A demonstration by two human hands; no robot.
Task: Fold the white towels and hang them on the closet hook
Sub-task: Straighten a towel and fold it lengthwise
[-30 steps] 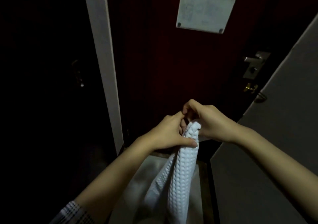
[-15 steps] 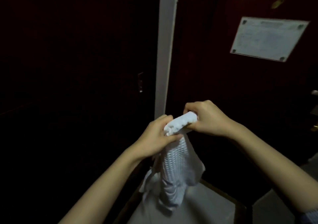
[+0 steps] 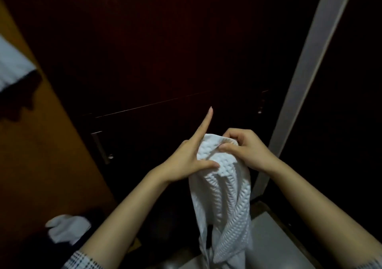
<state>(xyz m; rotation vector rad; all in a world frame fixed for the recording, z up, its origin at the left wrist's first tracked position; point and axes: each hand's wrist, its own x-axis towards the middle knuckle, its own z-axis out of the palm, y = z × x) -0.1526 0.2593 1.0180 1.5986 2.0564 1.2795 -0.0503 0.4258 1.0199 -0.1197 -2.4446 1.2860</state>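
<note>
Centrally, both hands hold a white waffle-weave towel [image 3: 223,188] before a dark closet. Left hand [image 3: 186,161] pins it with thumb, index finger straight; right hand [image 3: 246,151] pinches its top edge. Its lower end is cut off at the bottom of the frame.

Dim room: dark wooden closet doors [image 3: 155,62], metal handle [image 3: 101,146], white door frame [image 3: 306,78], ochre panel [image 3: 41,134] left, pale floor [image 3: 275,246].

The towel [image 3: 222,188] hangs between my hands, my left hand [image 3: 186,161] on its left side and my right hand [image 3: 246,153] at its top right. A cabinet door [image 3: 165,62] stands behind them, its handle [image 3: 101,147] to the left. Another cloth [image 3: 66,230] lies low at my left.
</note>
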